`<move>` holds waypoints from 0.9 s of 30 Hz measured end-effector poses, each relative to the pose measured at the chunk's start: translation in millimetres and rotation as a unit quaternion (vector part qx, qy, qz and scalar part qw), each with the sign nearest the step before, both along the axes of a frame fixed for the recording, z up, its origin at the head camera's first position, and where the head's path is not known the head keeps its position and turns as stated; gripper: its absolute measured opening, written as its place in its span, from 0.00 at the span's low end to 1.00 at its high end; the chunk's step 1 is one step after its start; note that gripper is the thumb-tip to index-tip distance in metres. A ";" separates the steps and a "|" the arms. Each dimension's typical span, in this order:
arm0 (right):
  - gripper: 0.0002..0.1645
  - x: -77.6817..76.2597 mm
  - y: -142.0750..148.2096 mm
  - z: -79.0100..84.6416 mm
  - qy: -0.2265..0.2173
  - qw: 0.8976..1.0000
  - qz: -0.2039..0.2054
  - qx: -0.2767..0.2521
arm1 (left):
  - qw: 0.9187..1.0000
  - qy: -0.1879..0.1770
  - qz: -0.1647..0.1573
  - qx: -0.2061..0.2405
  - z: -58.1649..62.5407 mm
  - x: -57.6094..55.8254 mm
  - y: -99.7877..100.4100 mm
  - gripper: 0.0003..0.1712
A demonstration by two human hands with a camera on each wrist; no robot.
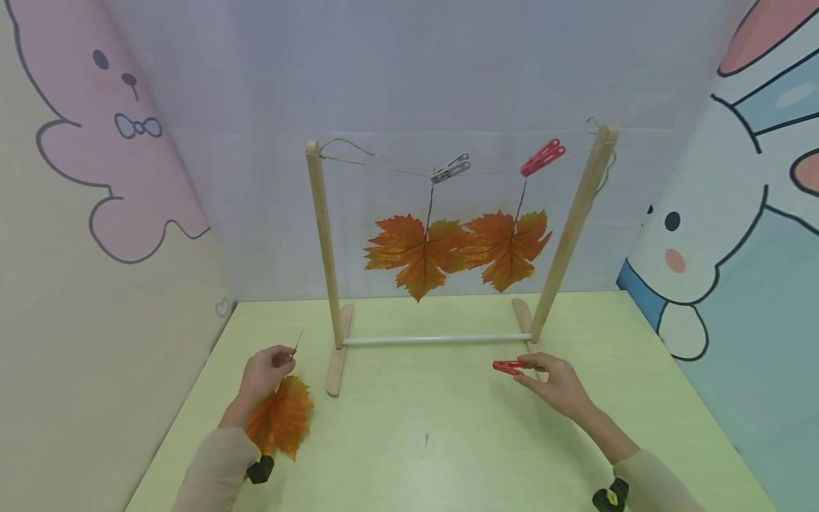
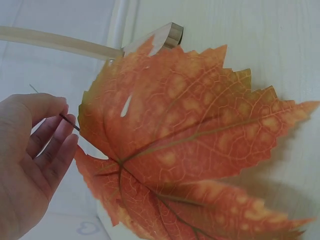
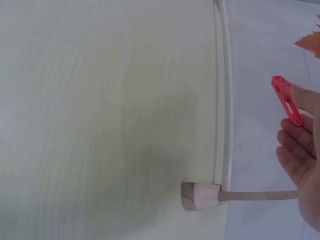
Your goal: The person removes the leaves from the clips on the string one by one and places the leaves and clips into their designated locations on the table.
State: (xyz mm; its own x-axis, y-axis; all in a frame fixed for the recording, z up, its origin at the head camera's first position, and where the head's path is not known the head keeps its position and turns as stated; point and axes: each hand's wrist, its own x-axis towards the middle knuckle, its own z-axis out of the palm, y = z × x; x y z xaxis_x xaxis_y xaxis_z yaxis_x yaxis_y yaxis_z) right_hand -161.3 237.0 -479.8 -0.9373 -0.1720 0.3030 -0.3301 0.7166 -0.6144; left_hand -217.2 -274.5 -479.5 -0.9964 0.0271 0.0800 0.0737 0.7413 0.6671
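My left hand (image 1: 265, 373) pinches the thin dark stem of an orange maple-like leaf (image 2: 175, 130), which hangs below the fingers at the table's left. In the left wrist view, thumb and fingertips meet on the stem (image 2: 70, 122). On the right, my right hand (image 1: 558, 384) holds a red clothespin (image 1: 507, 367) between thumb and fingers, above the table near the stand's right foot. Two similar leaves hang by their stems from a string (image 1: 397, 169): one leaf (image 1: 419, 252) under a grey clothespin (image 1: 451, 168), the other (image 1: 512, 245) under a pinkish-red clothespin (image 1: 542, 157).
A wooden stand with a left post (image 1: 325, 249), a right post (image 1: 576, 227) and a white bottom bar (image 1: 435, 339) spans the back of the light green table (image 1: 397, 419). Its feet reach forward. Cartoon-printed walls (image 1: 697, 235) enclose both sides.
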 end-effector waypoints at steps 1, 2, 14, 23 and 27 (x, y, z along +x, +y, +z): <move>0.17 0.2 0.3 -0.6 0.003 1.000 -0.001 0.000 | 1.000 -0.001 0.001 0.002 -0.9 0.3 0.2 0.12; 0.17 0.4 0.5 -1.4 0.007 1.000 -0.001 0.000 | 1.000 -0.001 0.002 0.004 -1.6 0.5 0.5 0.12; 0.17 3.0 0.7 -14.9 -0.012 0.999 -0.005 -0.032 | 1.000 -0.003 0.005 0.028 -16.6 -2.3 3.6 0.14; 0.19 5.6 0.9 -28.1 -0.045 0.998 -0.019 -0.040 | 0.998 -0.009 0.030 0.053 -29.0 -1.4 3.8 0.14; 0.18 6.8 1.4 -31.8 -0.041 0.998 -0.019 -0.038 | 0.997 -0.001 0.040 0.063 -33.3 0.6 3.3 0.13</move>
State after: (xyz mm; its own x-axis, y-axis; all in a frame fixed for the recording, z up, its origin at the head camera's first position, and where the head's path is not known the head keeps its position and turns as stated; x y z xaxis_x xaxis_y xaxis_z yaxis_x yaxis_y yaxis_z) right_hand -154.5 238.4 -511.6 -0.9650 -0.1147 0.2358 -0.2495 0.6782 -0.6912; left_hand -216.6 -271.1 -512.9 -0.9951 -0.0630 0.0760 0.0161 0.6556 0.7549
